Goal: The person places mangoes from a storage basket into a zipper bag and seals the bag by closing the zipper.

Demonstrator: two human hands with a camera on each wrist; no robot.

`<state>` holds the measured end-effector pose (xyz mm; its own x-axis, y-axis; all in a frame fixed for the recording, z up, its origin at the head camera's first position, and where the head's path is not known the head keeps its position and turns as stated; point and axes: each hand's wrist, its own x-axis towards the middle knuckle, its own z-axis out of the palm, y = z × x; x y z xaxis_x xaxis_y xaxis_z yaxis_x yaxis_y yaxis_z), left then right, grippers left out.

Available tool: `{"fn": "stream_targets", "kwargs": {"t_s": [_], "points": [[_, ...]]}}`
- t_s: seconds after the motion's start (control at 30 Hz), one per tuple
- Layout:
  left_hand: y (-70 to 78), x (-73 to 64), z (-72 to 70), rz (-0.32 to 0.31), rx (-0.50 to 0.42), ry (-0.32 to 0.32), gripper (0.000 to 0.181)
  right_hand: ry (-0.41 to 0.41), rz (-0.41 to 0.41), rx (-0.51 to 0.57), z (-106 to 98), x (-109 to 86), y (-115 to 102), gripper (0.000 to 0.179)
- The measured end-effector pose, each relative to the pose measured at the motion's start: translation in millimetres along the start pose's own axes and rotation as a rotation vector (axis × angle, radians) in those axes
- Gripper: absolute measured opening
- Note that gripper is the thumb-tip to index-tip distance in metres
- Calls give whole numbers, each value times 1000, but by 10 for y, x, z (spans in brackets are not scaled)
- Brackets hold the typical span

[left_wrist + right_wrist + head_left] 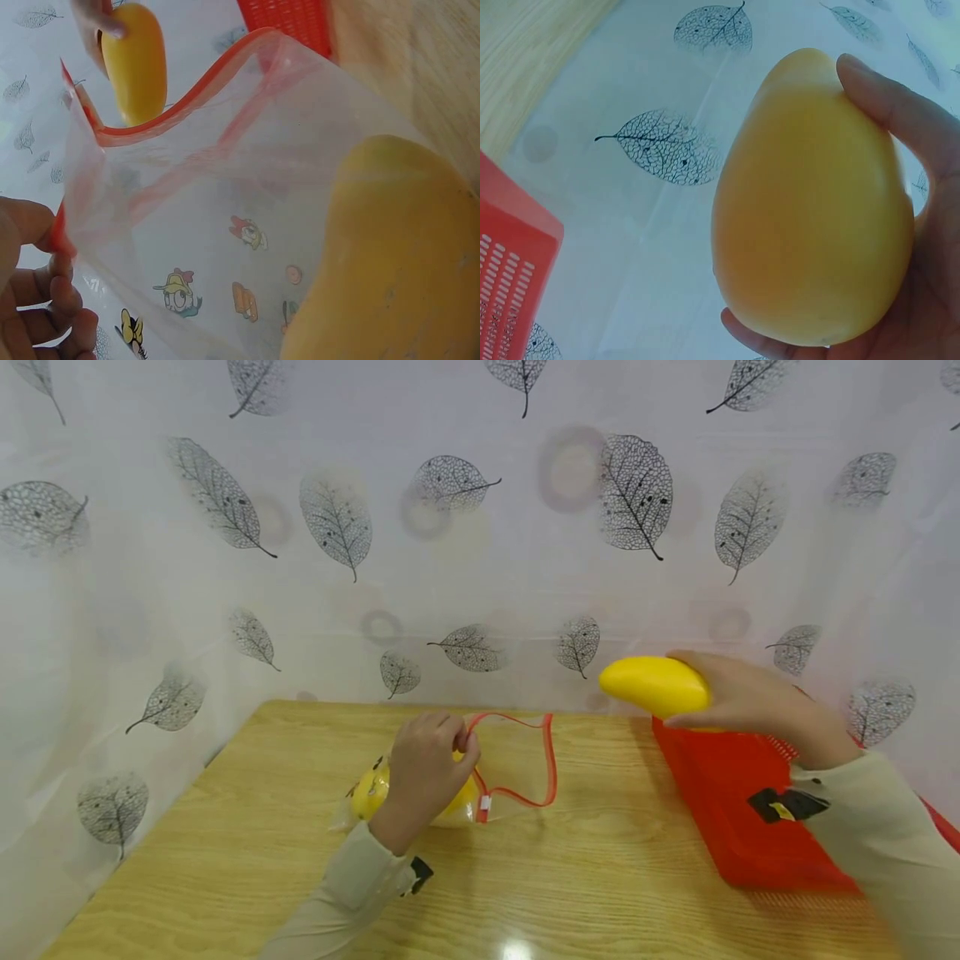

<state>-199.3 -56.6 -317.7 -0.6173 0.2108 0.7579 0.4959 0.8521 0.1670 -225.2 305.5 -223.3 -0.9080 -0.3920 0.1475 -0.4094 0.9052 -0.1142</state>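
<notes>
My right hand grips a smooth yellow mango, held up over the far left corner of the red basket. In the right wrist view, thumb and fingers wrap the sides of this mango. On the table to the left lies a clear zip bag with red edging and a white slider, its mouth facing right and spread apart. My left hand pinches the bag's red edge, as the left wrist view shows. Inside the bag is another yellow mango, partly covered by the left hand in the head view. Cartoon figures are printed on the bag.
A red plastic basket with slotted sides stands at the right of the wooden table. A pale curtain with leaf prints hangs behind the table and along its left side. Dark straps circle both wrists.
</notes>
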Motion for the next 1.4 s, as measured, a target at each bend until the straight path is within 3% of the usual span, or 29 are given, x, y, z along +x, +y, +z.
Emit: {"fn": "stream_targets", "kwargs": {"t_s": [0.43, 0.87, 1.4], "points": [[-7, 4, -4, -10, 8, -13, 26, -16, -9, -14, 65, 61, -213, 92], [10, 8, -5, -8, 9, -10, 27, -4, -106, 68, 195, 126, -361, 84], [3, 9, 3, -2, -9, 2, 28, -14, -172, 83, 259, 199, -541, 83]]}}
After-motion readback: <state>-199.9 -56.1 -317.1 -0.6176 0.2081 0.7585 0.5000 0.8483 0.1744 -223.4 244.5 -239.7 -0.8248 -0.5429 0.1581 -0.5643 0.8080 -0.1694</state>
